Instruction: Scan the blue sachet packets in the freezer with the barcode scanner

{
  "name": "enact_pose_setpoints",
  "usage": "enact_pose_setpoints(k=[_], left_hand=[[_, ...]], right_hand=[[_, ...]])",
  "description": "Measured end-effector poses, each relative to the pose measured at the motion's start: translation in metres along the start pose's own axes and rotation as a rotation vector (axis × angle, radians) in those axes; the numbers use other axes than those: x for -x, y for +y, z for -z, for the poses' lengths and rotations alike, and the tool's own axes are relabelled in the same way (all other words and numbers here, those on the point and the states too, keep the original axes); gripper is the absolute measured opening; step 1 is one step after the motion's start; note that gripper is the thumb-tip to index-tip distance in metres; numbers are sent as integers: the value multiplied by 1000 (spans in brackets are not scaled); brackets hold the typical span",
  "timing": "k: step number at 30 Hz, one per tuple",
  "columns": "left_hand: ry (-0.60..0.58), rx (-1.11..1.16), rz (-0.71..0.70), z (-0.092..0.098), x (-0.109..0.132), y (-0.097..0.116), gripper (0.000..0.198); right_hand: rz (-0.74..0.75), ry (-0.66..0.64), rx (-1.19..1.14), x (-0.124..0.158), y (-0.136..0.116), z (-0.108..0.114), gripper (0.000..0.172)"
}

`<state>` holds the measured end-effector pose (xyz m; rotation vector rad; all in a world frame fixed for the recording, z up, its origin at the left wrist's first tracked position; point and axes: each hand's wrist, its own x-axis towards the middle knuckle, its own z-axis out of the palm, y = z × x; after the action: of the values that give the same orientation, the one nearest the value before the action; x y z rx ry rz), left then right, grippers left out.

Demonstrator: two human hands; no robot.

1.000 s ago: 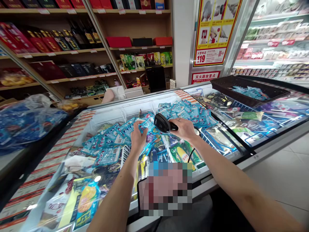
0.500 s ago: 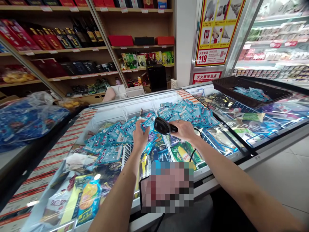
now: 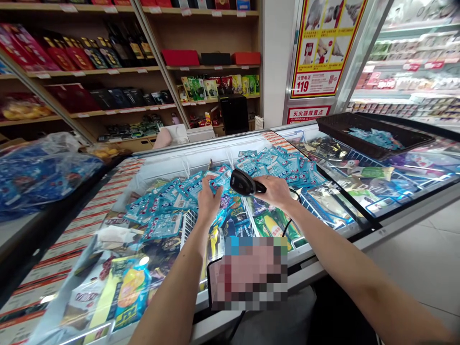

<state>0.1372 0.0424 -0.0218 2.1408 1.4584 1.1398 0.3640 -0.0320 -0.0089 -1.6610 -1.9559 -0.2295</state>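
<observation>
Black scanner [image 3: 241, 183] partly hides blue packets [image 3: 287, 165] atop the freezer [image 3: 402, 225].

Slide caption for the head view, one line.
Right hand holds a black scanner beside a blue packet in the left hand, over a freezer of packaged goods.

Glass-topped freezer [image 3: 381, 233]; blue packets [image 3: 282, 166] spread overlapping across its top; dark tray [image 3: 336, 130] toward its right end.
</observation>
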Motion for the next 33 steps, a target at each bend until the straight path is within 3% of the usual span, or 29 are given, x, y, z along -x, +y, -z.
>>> enact_pose_setpoints(k=[25, 28, 33], left_hand=[[12, -42, -16, -1, 0, -3, 42], [83, -104, -9, -1, -1, -4, 44], [297, -288, -32, 2, 5, 7, 50]], right_hand=[[11, 21, 6, 1, -1, -1, 37], [-26, 33, 50, 1, 1, 0, 36], [-152, 36, 143, 0, 8, 2, 35]])
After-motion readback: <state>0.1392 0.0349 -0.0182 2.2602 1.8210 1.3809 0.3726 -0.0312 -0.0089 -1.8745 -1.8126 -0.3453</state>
